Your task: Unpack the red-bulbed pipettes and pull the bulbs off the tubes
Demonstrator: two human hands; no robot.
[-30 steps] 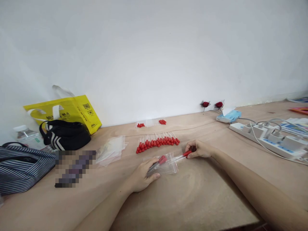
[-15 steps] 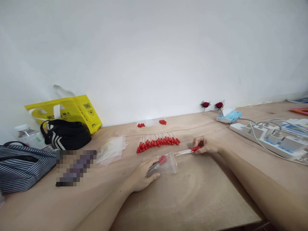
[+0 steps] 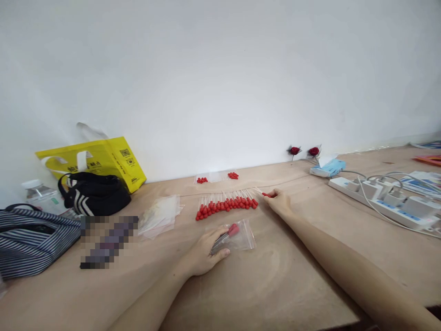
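My left hand (image 3: 203, 253) rests low on the table, thumb and fingers closed round a clear zip bag (image 3: 247, 238). Inside that bag lie thin sticks with red tips (image 3: 233, 229). Farther forward and to the right, my right hand (image 3: 280, 203) pinches one or more white sticks with red ends (image 3: 265, 194); their exact number is hard to make out. Just left of those fingers, a long row of red-tipped white sticks (image 3: 227, 203) is spread on the table, red ends toward me.
Flat clear bags (image 3: 161, 214) lie left of the row. Two bagged red clusters (image 3: 233, 175) sit by the wall. At left are a yellow bag (image 3: 127, 161), black pouch (image 3: 103, 193) and striped bag (image 3: 37, 239); at right, a tissue pack (image 3: 327, 167) and power strip (image 3: 382, 202).
My right hand has moved forward and left, from beside the bag's mouth to the right end of the row, with fewer sticks showing in it. My left hand stays put.
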